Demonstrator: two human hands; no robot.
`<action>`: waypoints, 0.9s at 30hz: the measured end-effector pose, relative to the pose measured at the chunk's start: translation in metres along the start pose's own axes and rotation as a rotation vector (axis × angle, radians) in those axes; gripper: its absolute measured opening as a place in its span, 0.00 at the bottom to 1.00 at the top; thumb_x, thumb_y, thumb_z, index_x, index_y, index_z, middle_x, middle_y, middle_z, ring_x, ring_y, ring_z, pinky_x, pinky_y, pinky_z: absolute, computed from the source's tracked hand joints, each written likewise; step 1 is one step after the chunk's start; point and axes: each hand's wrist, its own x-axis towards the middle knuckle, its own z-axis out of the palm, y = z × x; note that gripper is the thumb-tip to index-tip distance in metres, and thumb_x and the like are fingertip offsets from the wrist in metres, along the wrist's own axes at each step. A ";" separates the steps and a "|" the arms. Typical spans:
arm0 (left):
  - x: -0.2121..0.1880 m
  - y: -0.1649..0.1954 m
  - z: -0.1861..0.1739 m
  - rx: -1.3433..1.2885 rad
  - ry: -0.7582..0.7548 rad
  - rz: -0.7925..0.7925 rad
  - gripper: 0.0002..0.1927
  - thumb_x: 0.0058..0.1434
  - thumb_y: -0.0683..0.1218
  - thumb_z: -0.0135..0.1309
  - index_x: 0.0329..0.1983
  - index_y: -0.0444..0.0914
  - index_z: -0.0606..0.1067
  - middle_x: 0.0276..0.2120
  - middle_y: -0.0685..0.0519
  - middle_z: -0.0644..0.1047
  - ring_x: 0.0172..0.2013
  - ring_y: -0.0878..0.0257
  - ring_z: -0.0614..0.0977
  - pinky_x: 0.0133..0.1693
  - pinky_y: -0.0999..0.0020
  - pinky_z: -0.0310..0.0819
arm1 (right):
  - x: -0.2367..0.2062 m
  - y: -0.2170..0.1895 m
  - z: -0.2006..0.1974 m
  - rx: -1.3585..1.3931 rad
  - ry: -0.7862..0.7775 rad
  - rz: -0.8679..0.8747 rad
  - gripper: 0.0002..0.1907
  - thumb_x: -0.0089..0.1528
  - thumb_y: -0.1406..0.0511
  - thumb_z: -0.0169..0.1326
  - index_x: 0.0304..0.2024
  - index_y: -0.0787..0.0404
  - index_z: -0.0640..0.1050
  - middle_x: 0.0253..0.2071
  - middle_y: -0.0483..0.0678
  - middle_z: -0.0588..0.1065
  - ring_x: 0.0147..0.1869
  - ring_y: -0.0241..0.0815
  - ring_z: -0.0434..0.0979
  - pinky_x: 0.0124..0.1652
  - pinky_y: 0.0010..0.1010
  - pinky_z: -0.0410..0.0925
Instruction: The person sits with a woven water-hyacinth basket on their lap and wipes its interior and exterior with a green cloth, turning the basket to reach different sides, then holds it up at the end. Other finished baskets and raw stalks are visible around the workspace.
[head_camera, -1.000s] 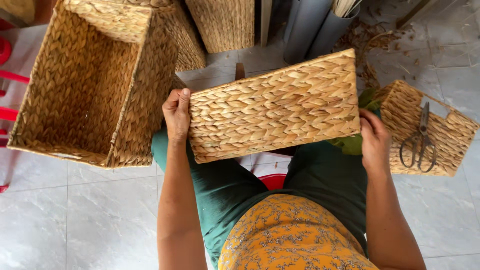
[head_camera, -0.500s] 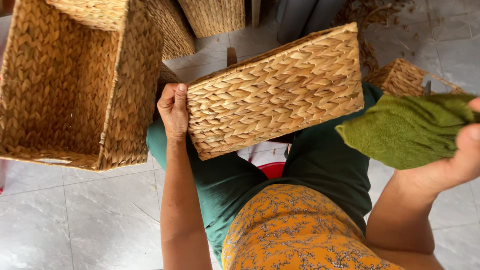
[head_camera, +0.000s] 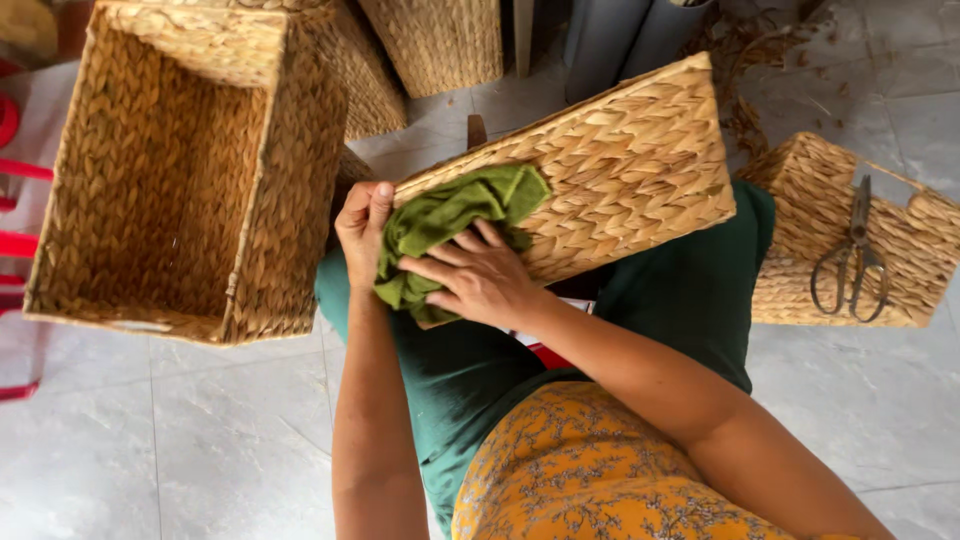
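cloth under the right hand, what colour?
Olive green cloth, pressed by the right hand; head view.

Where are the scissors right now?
In the head view, the scissors lie on top of a small woven basket on the floor at the person's right, apart from both hands and the woven panel on the lap.

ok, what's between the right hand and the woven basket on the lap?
Head view: a crumpled green cloth lies under the right hand, pressed onto the woven basket; the left hand grips that basket's end.
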 end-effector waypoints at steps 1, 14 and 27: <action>-0.002 0.001 0.000 0.063 0.005 0.034 0.12 0.73 0.46 0.56 0.35 0.34 0.76 0.32 0.59 0.72 0.35 0.70 0.70 0.40 0.74 0.66 | -0.006 0.006 0.002 -0.006 -0.014 -0.004 0.32 0.57 0.53 0.63 0.64 0.44 0.74 0.67 0.43 0.68 0.71 0.49 0.62 0.66 0.54 0.53; 0.019 0.004 0.021 0.282 0.058 0.181 0.10 0.68 0.46 0.60 0.35 0.33 0.78 0.31 0.53 0.78 0.36 0.61 0.76 0.44 0.68 0.72 | -0.119 0.191 -0.090 -0.463 0.346 0.542 0.22 0.58 0.72 0.56 0.56 0.61 0.70 0.55 0.56 0.69 0.63 0.58 0.68 0.60 0.51 0.62; -0.013 0.092 -0.064 0.970 0.470 0.460 0.16 0.68 0.38 0.63 0.58 0.37 0.76 0.58 0.51 0.74 0.63 0.50 0.72 0.66 0.56 0.69 | -0.156 0.203 -0.067 0.010 0.574 0.758 0.29 0.69 0.70 0.53 0.71 0.61 0.58 0.64 0.60 0.69 0.69 0.58 0.72 0.68 0.48 0.67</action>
